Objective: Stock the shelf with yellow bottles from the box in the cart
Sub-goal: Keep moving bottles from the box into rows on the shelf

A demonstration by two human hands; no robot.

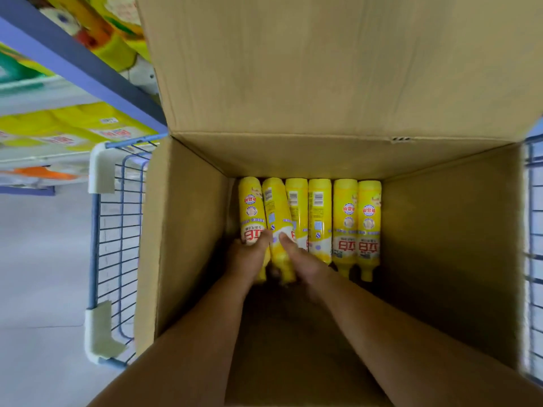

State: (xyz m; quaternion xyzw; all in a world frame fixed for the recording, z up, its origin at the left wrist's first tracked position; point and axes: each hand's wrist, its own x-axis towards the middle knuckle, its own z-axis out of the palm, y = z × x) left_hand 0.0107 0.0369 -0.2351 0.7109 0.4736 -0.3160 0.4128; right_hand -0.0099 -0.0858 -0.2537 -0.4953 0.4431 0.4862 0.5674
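Note:
Several yellow bottles lie side by side at the bottom of a deep cardboard box (188, 230), caps pointing toward me. My left hand (248, 255) grips the leftmost bottle (249, 207) near its neck. My right hand (302, 261) holds the second bottle (274, 210), thumb laid across its label; this bottle sits tilted and slightly raised above its neighbours. The other bottles (357, 221) lie untouched to the right. Both forearms reach down into the box.
The box stands in a blue wire cart (117, 230) with white corner guards. A tall box flap (323, 69) rises at the far side. To the left, shelves (73, 66) carry yellow bottles (67, 127) and other packaged goods. Grey floor lies at lower left.

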